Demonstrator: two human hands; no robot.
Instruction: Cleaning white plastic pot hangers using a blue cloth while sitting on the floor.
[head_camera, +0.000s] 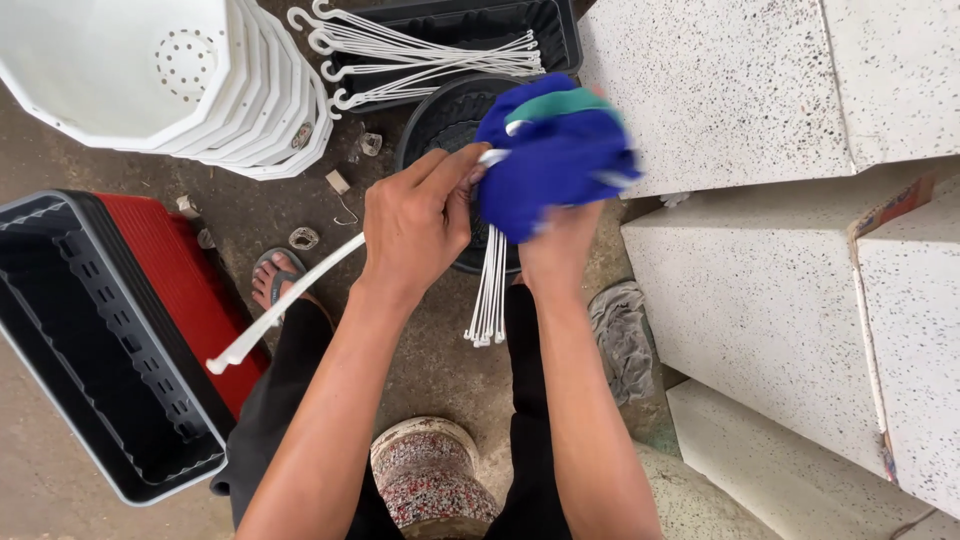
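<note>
Gripping a white plastic hanger strand (285, 305) in the left hand (415, 225), fingers pinched near its upper end beside the blue pot (555, 155). Clasping that pot from below in the right hand (555, 245), above the black pot (440, 125). Likely hooking the strand onto the rim; next calling for steadying the pot and seating the tip.
</note>
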